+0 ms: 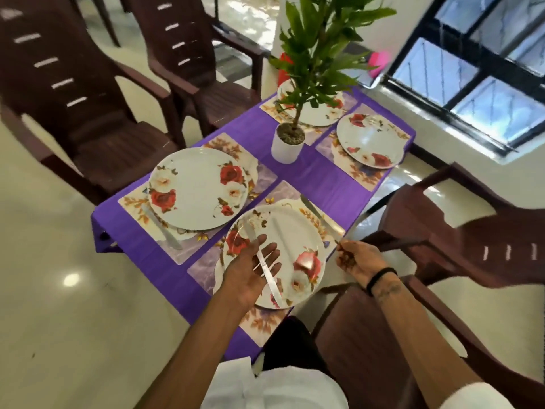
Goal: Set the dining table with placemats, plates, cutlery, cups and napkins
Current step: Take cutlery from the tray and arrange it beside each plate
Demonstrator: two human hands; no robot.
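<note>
- Left hand (250,271): palm up, fingers straight, carrying spare knives (267,268) over the near plate (283,231), likely stock for other settings.
- Right hand (358,261): pinching a knife (320,216) handle, laying it on the placemat (203,268) beside the plate's right edge.

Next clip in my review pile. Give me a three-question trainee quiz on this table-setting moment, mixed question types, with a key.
1. True or false: the left hand lies palm up over the nearest plate with knives resting across its straight fingers.
2. How many floral plates are on the purple tablecloth? A) two B) three C) four
3. Fill in: the right hand pinches the handle end of a ____ that lies on the placemat to the right of the nearest plate.

Key:
1. True.
2. C, one on each placemat, around the potted plant.
3. Knife.
</note>
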